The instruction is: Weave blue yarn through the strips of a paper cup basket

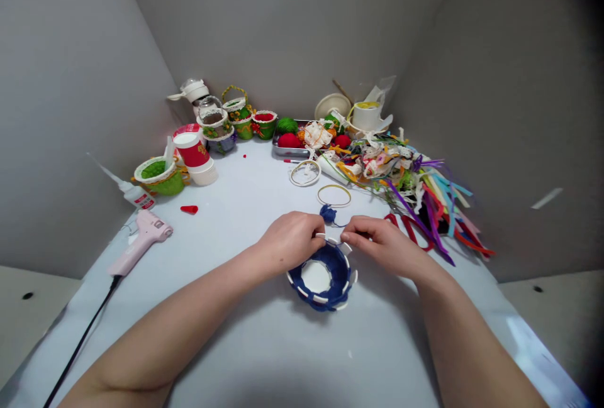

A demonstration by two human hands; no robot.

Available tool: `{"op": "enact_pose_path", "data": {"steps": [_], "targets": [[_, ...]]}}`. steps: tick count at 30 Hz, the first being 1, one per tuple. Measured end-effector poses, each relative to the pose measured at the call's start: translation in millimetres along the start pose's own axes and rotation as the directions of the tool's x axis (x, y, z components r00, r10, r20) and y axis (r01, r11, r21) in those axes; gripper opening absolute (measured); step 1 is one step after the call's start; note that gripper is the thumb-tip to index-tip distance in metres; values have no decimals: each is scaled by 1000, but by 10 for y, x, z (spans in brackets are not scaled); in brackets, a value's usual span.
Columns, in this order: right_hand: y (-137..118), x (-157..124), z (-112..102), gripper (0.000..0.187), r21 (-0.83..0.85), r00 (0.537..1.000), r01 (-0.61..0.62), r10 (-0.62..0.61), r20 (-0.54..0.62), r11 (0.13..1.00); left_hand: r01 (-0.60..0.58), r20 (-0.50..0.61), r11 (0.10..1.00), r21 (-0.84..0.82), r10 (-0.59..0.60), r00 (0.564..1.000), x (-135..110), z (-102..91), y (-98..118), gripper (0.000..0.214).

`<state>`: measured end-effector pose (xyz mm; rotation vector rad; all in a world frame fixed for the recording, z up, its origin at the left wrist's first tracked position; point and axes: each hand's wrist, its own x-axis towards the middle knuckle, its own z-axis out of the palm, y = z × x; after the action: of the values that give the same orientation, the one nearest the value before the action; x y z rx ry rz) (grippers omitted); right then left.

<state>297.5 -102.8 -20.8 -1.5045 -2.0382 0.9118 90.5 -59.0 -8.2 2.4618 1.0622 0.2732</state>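
A small woven cup (323,282) of dark blue yarn and white upright strips sits on the white tabletop (226,326) between my hands. My left hand (290,241) grips its rim at a white strip. My right hand (377,244) pinches at the far rim, and a thin blue yarn strand (338,223) runs into those fingers from a small blue yarn ball (328,213). Just beyond the ball lies a thin gold-edged ring (334,195). The hands hide part of the rim.
At left lie a pink hot glue gun (141,246) with a black cord and a red cone (189,209). Decorated cups (159,176) stand at the back. A metal tray (289,144) holds yarn balls. A heap of ribbons and lace (401,185) spreads right.
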Motion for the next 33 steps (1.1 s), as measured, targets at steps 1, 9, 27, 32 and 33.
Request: {"op": "enact_pose_path", "data": {"steps": [1, 9, 27, 32, 33], "targets": [[36, 12, 14, 25, 15, 999, -27, 27, 25, 1000, 2, 2, 1000, 7, -2, 1000, -2, 0, 0, 12], [182, 34, 73, 17, -130, 996, -79, 84, 33, 988, 8, 65, 994, 112, -15, 998, -17, -32, 8, 12], [96, -5, 51, 21, -70, 999, -31, 33, 24, 997, -34, 96, 997, 73, 27, 995, -63, -141, 81, 16], [92, -1, 45, 20, -51, 998, -54, 56, 35, 997, 11, 90, 985, 171, -27, 996, -76, -231, 75, 23], [83, 1, 48, 20, -35, 998, -55, 56, 26, 998, 28, 86, 983, 181, -44, 995, -79, -251, 65, 23]]}}
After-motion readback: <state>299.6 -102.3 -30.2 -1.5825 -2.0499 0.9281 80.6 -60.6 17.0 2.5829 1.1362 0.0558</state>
